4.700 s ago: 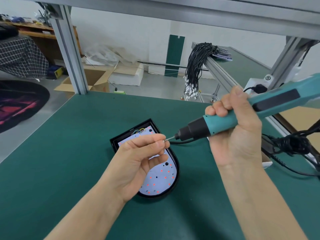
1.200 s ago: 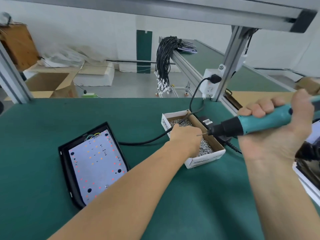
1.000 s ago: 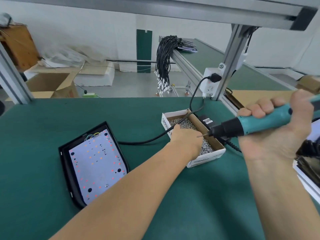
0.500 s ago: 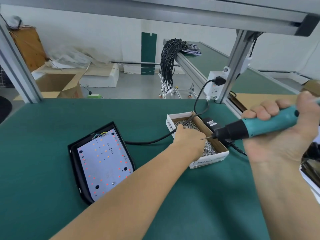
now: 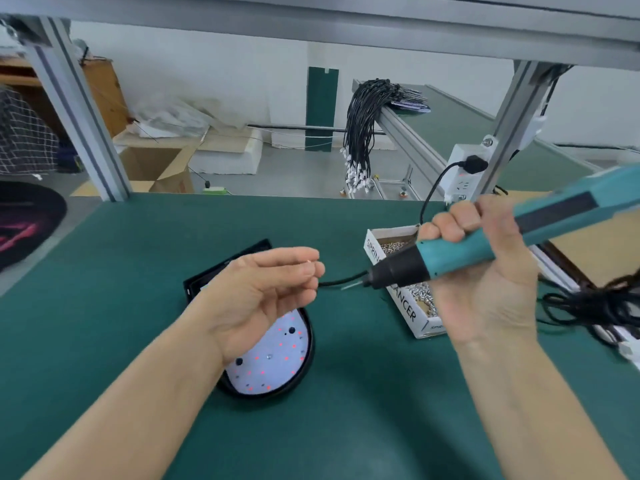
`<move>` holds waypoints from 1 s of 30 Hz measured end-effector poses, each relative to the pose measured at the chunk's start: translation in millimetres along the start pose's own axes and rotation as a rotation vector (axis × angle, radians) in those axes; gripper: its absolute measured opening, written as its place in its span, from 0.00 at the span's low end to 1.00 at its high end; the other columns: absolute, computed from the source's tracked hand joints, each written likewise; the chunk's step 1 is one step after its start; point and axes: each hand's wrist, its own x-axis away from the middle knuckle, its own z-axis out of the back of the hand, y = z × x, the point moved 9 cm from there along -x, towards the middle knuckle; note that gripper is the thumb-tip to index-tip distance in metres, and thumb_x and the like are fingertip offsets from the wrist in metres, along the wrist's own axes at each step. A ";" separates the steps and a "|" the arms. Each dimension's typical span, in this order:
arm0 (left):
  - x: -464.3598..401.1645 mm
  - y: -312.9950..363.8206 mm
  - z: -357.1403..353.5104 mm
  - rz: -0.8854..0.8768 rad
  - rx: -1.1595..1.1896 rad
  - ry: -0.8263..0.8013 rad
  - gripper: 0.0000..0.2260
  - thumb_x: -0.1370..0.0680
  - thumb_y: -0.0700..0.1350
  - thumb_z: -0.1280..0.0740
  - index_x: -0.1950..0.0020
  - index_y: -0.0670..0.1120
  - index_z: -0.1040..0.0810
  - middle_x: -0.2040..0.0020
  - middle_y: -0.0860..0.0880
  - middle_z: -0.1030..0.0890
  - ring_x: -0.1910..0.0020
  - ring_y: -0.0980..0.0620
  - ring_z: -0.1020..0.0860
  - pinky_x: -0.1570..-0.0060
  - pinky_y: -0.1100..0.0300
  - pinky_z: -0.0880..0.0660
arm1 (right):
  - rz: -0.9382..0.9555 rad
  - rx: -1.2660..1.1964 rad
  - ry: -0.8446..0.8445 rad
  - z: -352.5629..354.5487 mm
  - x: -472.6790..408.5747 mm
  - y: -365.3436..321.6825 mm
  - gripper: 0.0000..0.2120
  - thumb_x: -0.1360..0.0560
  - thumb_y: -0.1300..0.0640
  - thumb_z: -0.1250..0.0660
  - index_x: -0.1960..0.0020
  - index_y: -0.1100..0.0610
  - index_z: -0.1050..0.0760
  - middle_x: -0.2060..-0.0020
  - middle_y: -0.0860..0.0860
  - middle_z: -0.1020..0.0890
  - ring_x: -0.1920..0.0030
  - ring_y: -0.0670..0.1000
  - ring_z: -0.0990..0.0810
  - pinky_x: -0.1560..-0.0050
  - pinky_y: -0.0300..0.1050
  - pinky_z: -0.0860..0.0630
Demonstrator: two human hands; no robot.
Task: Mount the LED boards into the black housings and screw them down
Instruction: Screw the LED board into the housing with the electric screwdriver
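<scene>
The right hand (image 5: 485, 271) grips the electric screwdriver (image 5: 450, 258), its bit aimed left. The left hand (image 5: 263, 292), fingertips together, probably pinches a screw above the LED board (image 5: 273, 362).

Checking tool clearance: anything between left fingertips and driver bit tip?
Head view: the left hand fingertips and screwdriver bit tip show only a black cable on the green mat behind the gap.
</scene>
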 end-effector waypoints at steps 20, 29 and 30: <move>42.6 -24.2 33.8 0.132 0.446 0.084 0.04 0.36 0.36 0.31 0.66 0.39 0.16 0.65 0.44 0.18 0.71 0.52 0.20 0.72 0.64 0.22 | -0.040 0.040 -0.023 -60.8 6.3 51.9 0.20 0.39 0.54 0.24 0.62 0.54 0.37 0.70 0.45 0.30 0.71 0.44 0.30 0.62 0.39 0.27; 38.8 -19.7 34.4 0.043 0.433 0.090 0.04 0.39 0.36 0.29 0.66 0.40 0.15 0.66 0.45 0.18 0.71 0.53 0.20 0.71 0.65 0.22 | -0.024 0.049 -0.020 -61.2 5.5 51.5 0.14 0.37 0.56 0.27 0.65 0.53 0.34 0.71 0.46 0.30 0.72 0.45 0.30 0.62 0.39 0.27; 38.0 -17.9 36.2 0.005 0.397 0.107 0.04 0.39 0.37 0.29 0.66 0.40 0.15 0.66 0.45 0.18 0.71 0.53 0.20 0.70 0.65 0.22 | -0.018 0.045 -0.021 -61.2 5.6 51.7 0.13 0.37 0.56 0.27 0.66 0.53 0.33 0.70 0.46 0.30 0.72 0.45 0.30 0.62 0.39 0.27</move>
